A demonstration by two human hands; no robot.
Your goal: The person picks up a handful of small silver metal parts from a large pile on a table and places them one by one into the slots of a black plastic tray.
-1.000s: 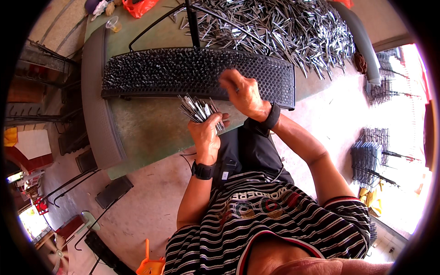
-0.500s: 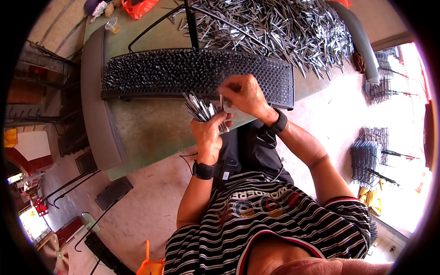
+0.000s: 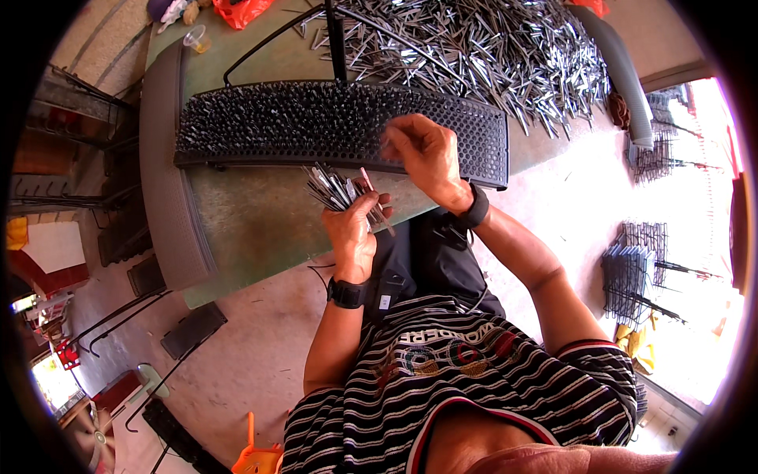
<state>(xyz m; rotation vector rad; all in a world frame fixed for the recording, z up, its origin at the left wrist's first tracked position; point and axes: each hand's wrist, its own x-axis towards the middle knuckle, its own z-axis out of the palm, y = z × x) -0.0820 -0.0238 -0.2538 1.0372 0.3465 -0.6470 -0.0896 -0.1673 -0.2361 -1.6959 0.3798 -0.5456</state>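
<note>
My left hand (image 3: pixel 352 229) is closed round a bundle of thin metal strips (image 3: pixel 335 189), dark and silvery, which fan out just in front of the table-side rack. My right hand (image 3: pixel 427 155) hovers over the near edge of a long black rack (image 3: pixel 482 150) full of round holes, its fingers curled together. The fingertips are smeared by motion, and what they pinch, if anything, cannot be made out. Upright strips crowd the rack's left and middle holes. At its right end the holes show bare.
A large heap of loose metal strips (image 3: pixel 505 47) lies on the green table (image 3: pixel 260 237) behind the rack. A grey mat (image 3: pixel 170 182) drapes over the left edge. A plastic cup (image 3: pixel 197 39) stands far left. Wire racks (image 3: pixel 632 268) stand on the floor at right.
My right hand has moved slightly up and right, away from the bundle toward the rack. My left hand has shifted a little left with its strips.
</note>
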